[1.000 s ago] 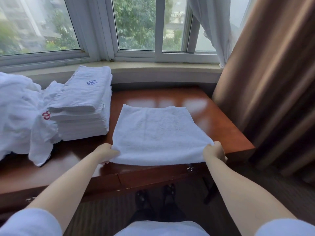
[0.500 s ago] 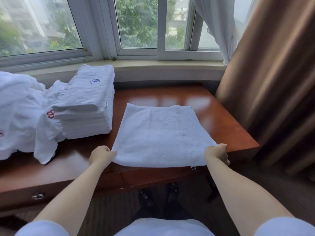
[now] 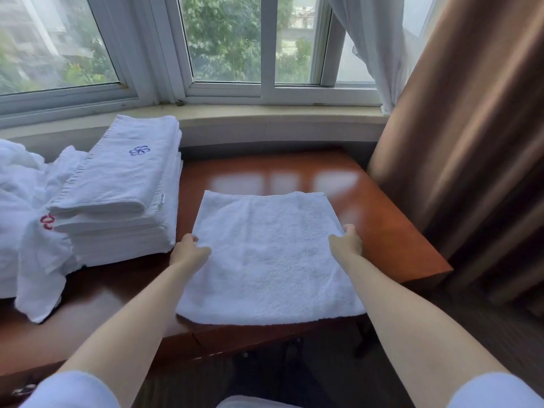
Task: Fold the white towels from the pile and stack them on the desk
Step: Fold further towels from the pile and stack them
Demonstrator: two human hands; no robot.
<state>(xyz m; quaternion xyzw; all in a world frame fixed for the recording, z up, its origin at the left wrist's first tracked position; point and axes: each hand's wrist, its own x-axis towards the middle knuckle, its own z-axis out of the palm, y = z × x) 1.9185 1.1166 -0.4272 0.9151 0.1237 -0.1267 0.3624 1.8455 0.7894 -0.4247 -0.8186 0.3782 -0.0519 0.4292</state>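
Towel point(image 3: 270, 257) lies flat on the shiny brown table point(image 3: 388, 231), folded into a wide white square, and its near edge reaches the front edge of the table. The person leans both bare arms over it. The left hand point(image 3: 190, 251) grips the left side of the towel about halfway up, with the thumb on top of the cloth. The right hand point(image 3: 347, 241) grips the right side at about the same height, fingers curled round the edge.

Just to the left stands a neat stack of folded towels point(image 3: 123, 201). The top one has a small blue flower mark point(image 3: 139, 150) sewn on it. Touching the left of the stack is a messy pile of white towels point(image 3: 26, 213), and one of them hangs low with a red mark point(image 3: 47, 222) on it.

Behind the table is a window point(image 3: 223, 42) with green trees outside, a thin white curtain point(image 3: 371, 48) and a thick brown curtain point(image 3: 471, 136) on the right
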